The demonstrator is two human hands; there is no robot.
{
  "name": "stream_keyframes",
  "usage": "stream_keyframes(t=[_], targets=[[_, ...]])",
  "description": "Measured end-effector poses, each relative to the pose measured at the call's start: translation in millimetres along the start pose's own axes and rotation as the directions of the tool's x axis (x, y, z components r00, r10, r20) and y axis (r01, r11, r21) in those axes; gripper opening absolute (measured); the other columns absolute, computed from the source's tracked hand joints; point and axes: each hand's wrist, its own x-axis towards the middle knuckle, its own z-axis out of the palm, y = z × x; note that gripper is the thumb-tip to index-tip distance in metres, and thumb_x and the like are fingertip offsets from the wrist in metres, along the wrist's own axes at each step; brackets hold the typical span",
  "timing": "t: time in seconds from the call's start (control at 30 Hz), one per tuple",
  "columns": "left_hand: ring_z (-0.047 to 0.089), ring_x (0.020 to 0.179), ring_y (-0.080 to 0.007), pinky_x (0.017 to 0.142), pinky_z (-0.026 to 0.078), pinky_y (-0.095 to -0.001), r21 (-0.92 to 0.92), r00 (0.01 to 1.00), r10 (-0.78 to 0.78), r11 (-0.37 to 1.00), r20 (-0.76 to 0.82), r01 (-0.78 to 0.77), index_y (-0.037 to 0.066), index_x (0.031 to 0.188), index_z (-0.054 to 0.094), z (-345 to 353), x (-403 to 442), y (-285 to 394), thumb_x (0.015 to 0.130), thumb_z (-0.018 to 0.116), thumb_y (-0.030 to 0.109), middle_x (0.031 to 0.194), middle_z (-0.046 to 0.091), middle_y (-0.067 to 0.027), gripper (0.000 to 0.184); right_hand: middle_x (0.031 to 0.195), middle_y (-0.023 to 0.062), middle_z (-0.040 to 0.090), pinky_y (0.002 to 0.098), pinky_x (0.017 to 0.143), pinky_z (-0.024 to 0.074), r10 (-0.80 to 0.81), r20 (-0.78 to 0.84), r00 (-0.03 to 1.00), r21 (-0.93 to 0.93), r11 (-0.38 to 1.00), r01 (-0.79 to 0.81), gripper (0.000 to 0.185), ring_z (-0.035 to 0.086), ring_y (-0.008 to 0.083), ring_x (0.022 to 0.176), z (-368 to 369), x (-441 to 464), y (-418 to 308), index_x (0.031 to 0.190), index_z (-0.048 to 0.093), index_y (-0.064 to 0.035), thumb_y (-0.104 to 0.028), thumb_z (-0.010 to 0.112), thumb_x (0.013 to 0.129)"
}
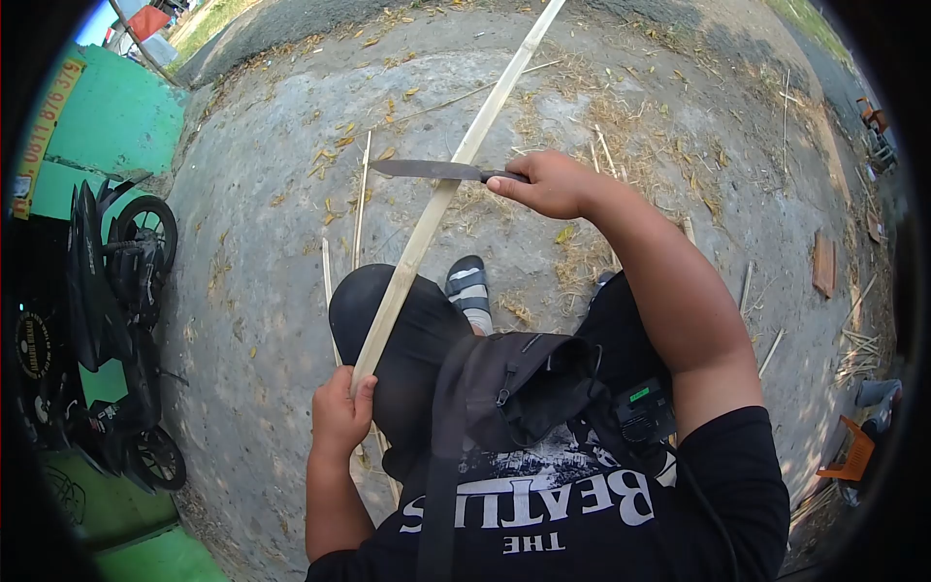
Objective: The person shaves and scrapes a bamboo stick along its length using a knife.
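A long pale strip, apparently bamboo [419,238], runs from my lap up past the top of the view. Its near end is gripped in my left hand [341,407], thumb along the strip, beside my left thigh. My right hand [548,184] is closed around the dark handle of a long-bladed knife [422,169]. The blade lies across the strip about midway along, pointing left and appearing to touch it. Where the blade meets the strip, I cannot tell whether it cuts in.
Thin split sticks [363,199] and shavings [572,242] lie on the concrete ground [252,291]. A black motorbike [116,320] stands at left by a green wall [126,107]. A brick [823,264] and an orange plastic item [846,451] are at right. A sandalled foot [468,286] shows below the strip.
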Motion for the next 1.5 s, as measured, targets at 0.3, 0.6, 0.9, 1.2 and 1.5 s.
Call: stream_keyframes(t=[0.3,0.6,0.9,1.2,1.5], targets=[[0.066,0.068,-0.0469,0.059,0.051,-0.0479,-0.03,1.0,0.019,0.999,-0.01,-0.019,0.002,0.093,0.063,-1,1,-1,0.102,0.07,0.033,0.073,0.066,-0.0228,0.033,0.082,0.0192,0.07,0.0465,0.075,0.0534,0.069,-0.061,0.996,0.085,0.994,-0.063,0.073,0.07,0.0332,0.082,-5,7,31,0.103,0.075,0.0019,-0.067,0.052,0.102],[0.067,0.069,-0.0467,0.059,0.051,-0.0475,-0.06,0.998,0.027,0.998,-0.048,-0.03,0.003,0.093,0.063,7,0,-6,0.102,0.07,0.033,0.074,0.066,-0.0227,0.032,0.085,0.0193,0.072,0.0477,0.079,0.0539,0.089,-0.098,0.991,0.004,0.996,-0.089,0.067,0.07,0.0359,0.085,-16,9,19,0.102,0.076,-0.0021,-0.066,0.054,0.102],[0.068,0.07,-0.0463,0.06,0.052,-0.0469,-0.053,1.0,-0.009,0.999,-0.004,0.008,0.002,0.095,0.065,3,1,-4,0.102,0.07,0.032,0.075,0.067,-0.0228,0.031,0.076,0.0174,0.066,0.0465,0.07,0.0498,-0.036,-0.138,0.99,-0.013,0.999,0.035,0.067,0.064,0.0322,0.073,4,0,15,0.095,0.072,0.0,-0.065,0.058,0.101],[0.067,0.068,-0.0459,0.061,0.052,-0.0456,-0.082,0.998,-0.044,0.995,0.037,0.047,0.001,0.095,0.065,-3,2,0,0.102,0.069,0.031,0.075,0.067,-0.0225,0.031,0.093,0.0245,0.074,0.0488,0.083,0.0549,0.029,-0.052,0.998,0.023,0.999,-0.028,0.073,0.072,0.0379,0.092,-10,-2,3,0.107,0.076,0.0027,-0.067,0.055,0.101],[0.067,0.069,-0.0451,0.06,0.05,-0.0455,-0.052,0.998,-0.02,0.998,0.062,0.023,0.0,0.094,0.063,-12,6,7,0.102,0.069,0.03,0.074,0.065,-0.0233,0.031,0.098,0.0275,0.075,0.0481,0.084,0.0548,0.221,-0.166,0.961,0.038,0.975,-0.218,0.083,0.072,0.0402,0.094,-14,23,75,0.109,0.076,0.0063,-0.072,0.05,0.1]])
